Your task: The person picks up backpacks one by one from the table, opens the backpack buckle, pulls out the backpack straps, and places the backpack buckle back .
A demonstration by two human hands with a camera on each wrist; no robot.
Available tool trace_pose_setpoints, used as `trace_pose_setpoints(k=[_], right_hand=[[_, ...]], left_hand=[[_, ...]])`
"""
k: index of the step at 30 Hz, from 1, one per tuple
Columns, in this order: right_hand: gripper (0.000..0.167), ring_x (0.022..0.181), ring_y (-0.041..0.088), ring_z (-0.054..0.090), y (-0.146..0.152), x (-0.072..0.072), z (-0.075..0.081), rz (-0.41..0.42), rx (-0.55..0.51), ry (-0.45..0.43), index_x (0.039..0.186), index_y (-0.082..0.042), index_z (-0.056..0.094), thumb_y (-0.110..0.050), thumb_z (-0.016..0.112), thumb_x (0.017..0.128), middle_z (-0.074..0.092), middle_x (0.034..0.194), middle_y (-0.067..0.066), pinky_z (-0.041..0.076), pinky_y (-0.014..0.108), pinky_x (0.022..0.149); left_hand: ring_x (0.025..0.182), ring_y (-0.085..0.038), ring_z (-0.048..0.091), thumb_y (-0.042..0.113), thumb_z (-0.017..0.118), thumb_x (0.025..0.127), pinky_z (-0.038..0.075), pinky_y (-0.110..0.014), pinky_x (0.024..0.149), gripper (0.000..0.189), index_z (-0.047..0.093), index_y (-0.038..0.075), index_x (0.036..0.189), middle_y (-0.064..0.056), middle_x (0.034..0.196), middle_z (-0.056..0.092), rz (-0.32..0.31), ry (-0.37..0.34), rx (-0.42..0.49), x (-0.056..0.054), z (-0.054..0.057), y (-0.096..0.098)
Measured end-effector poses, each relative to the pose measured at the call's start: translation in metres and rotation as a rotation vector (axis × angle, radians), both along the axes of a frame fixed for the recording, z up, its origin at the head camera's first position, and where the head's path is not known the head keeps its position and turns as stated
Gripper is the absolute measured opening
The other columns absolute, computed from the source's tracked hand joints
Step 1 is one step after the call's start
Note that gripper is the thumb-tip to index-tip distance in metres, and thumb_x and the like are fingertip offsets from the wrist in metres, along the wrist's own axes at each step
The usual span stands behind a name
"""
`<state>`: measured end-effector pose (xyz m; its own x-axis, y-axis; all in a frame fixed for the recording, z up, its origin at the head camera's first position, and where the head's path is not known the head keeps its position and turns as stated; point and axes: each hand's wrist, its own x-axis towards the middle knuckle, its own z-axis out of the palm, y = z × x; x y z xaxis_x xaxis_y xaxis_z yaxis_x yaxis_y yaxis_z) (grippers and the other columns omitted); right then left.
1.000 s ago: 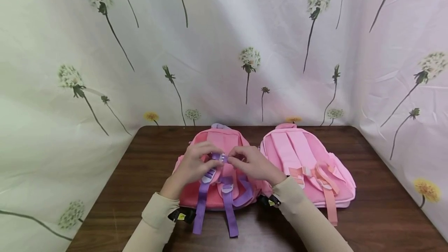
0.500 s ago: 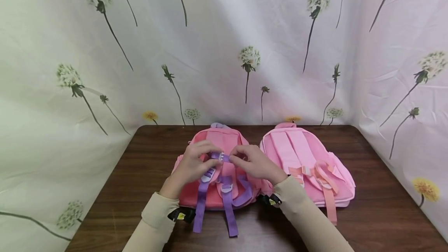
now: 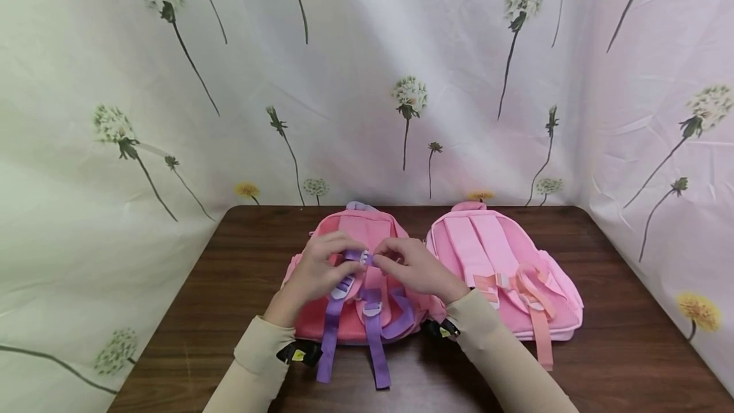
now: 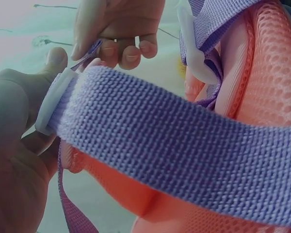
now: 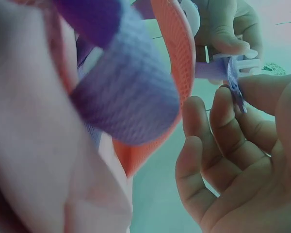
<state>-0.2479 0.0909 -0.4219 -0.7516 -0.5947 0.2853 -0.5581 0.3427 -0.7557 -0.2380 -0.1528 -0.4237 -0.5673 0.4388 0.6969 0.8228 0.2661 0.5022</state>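
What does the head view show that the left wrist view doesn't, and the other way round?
Head only: the light pink backpack with orange straps, and both cream sleeves.

Left wrist only: the fine weave of the purple webbing, and fingertips of the right hand that the head view hides.

Both: the left hand holding a white buckle, the right hand pinching purple webbing, and the coral backpack.

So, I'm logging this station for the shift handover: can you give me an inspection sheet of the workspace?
Surface: dark wood-grain table
Job's things: coral backpack with purple straps and white buckle
Clutter: nothing seen besides a pale-pink backpack alongside
Left grip: holds the white buckle
Right grip: pinches purple webbing at that buckle
Cables: nothing seen
Surroundings: dandelion-print cloth behind the table and at both sides
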Motion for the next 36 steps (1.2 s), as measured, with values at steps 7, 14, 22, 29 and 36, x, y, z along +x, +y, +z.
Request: trace_pose_setpoints(k=[7,14,22,29,36], right_hand=[[0.013,0.072,0.013,0.055,0.0060,-0.0007,-0.0027,-0.017,0.036,-0.004,0.099,-0.019,0.072,-0.028,0.065,0.106,0.062,0.082,-0.008,0.048,0.030,0.067],[0.014,0.071,0.012,0.055,0.0028,0.0000,-0.0009,-0.007,0.008,0.002,0.098,-0.018,0.072,-0.027,0.065,0.106,0.062,0.081,-0.007,0.047,0.028,0.067],[0.016,0.073,0.012,0.055,-0.0009,0.0012,0.0006,0.005,0.005,-0.002,0.100,-0.019,0.072,-0.030,0.064,0.107,0.063,0.082,-0.008,0.047,0.027,0.069],[0.019,0.071,0.011,0.054,0.0034,-0.0001,-0.0018,-0.014,0.036,0.007,0.101,-0.013,0.073,-0.029,0.065,0.106,0.062,0.080,-0.009,0.046,0.027,0.067],[0.019,0.069,0.012,0.053,0.0047,0.0011,-0.0013,-0.021,0.058,0.002,0.102,-0.010,0.073,-0.028,0.065,0.106,0.060,0.079,-0.008,0.045,0.027,0.064]], left_hand=[[0.083,-0.015,0.063,-0.005,0.089,0.078,0.052,-0.027,0.074,0.029,0.079,0.004,0.104,-0.002,0.094,0.074,0.005,0.014,0.025,-0.0006,-0.0030,0.0006],[0.087,-0.015,0.065,-0.002,0.089,0.080,0.053,-0.022,0.079,0.028,0.079,0.005,0.106,-0.002,0.098,0.075,0.015,-0.009,0.018,-0.0008,-0.0047,0.0010],[0.082,-0.016,0.064,-0.003,0.089,0.079,0.051,-0.021,0.077,0.027,0.080,0.004,0.104,-0.003,0.094,0.075,-0.003,0.005,0.052,-0.0010,-0.0049,0.0026],[0.083,-0.016,0.064,-0.004,0.089,0.079,0.051,-0.020,0.077,0.029,0.080,0.007,0.104,-0.003,0.094,0.074,-0.001,-0.025,0.092,-0.0017,-0.0066,0.0024],[0.084,-0.015,0.063,-0.004,0.089,0.079,0.051,-0.020,0.077,0.029,0.079,0.005,0.104,-0.003,0.095,0.073,-0.005,-0.026,0.081,-0.0016,-0.0073,0.0026]])
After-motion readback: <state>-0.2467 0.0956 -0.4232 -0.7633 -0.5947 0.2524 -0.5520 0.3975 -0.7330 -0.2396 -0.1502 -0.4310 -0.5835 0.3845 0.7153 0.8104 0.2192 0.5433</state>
